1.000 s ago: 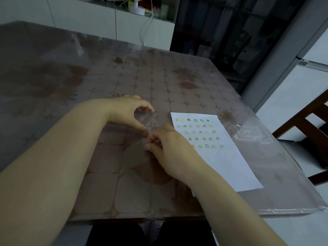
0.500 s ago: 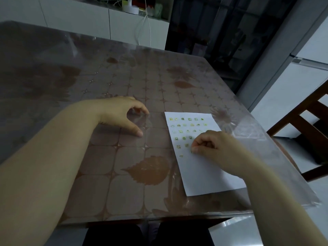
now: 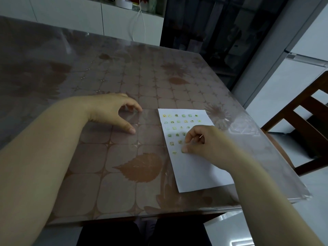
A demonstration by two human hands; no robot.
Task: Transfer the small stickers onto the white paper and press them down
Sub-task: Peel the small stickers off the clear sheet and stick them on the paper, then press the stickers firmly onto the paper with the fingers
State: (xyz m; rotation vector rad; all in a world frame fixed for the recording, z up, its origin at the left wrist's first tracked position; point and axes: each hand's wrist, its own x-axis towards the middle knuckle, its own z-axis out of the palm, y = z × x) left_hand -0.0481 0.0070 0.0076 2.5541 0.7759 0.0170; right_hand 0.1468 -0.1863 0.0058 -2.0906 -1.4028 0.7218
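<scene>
Head view: right hand (image 3: 204,142) is curling loosely, thumb tip pressing down on the white paper (image 3: 198,167) beside the lowest sticker row; can't tell if a sticker is sitting under the thumb. Left hand (image 3: 113,112) is arching half open, thumb and fingertips pinning a clear sheet (image 3: 142,119) on the table (image 3: 88,166), left of the paper. Small stickers (image 3: 177,125) are sitting in rows on the paper's upper half. A wooden chair (image 3: 305,125) is standing at right.
</scene>
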